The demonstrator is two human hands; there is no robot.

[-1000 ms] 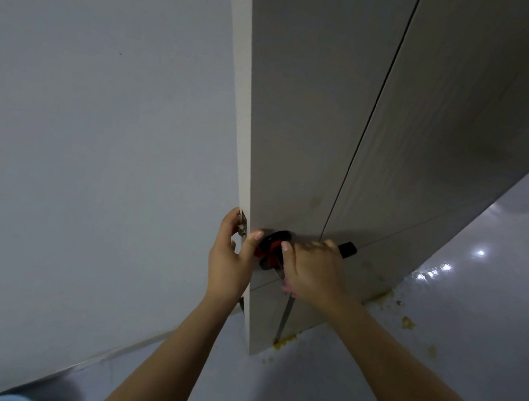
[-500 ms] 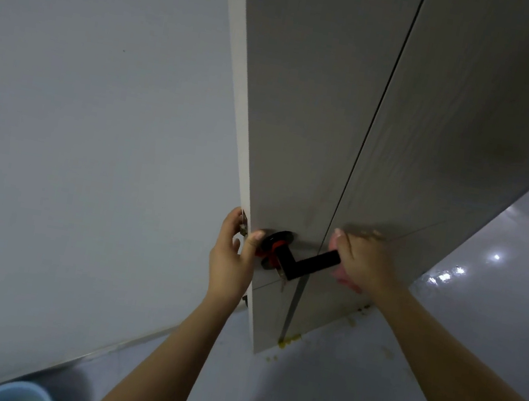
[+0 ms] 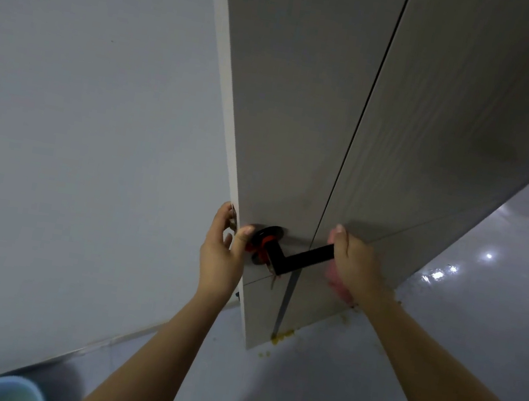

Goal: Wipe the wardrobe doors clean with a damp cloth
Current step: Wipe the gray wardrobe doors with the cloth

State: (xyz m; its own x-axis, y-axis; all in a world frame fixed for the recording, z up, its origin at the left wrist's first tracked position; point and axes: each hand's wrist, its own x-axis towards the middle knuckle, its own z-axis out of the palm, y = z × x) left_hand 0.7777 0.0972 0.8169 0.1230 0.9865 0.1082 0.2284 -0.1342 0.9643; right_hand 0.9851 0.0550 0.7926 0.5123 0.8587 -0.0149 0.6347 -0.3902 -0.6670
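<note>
A tall grey door (image 3: 303, 120) stands edge-on in front of me, with a black lever handle (image 3: 302, 258) on it and a red band round the handle's base. My left hand (image 3: 219, 255) grips the door's free edge beside the handle, thumb on the front face. My right hand (image 3: 354, 266) holds a pink cloth (image 3: 338, 283) and is wrapped round the outer end of the lever. Most of the cloth is hidden under that hand.
A plain grey wall (image 3: 81, 102) fills the left side. A light blue bucket (image 3: 7, 390) stands on the floor at the bottom left. Yellow crumbs (image 3: 283, 336) lie at the door's foot. Glossy floor (image 3: 504, 273) stretches to the right.
My right hand has slid with the cloth from the handle's base out along the lever to its end. The left hand has stayed on the door edge. The bucket has come into view.
</note>
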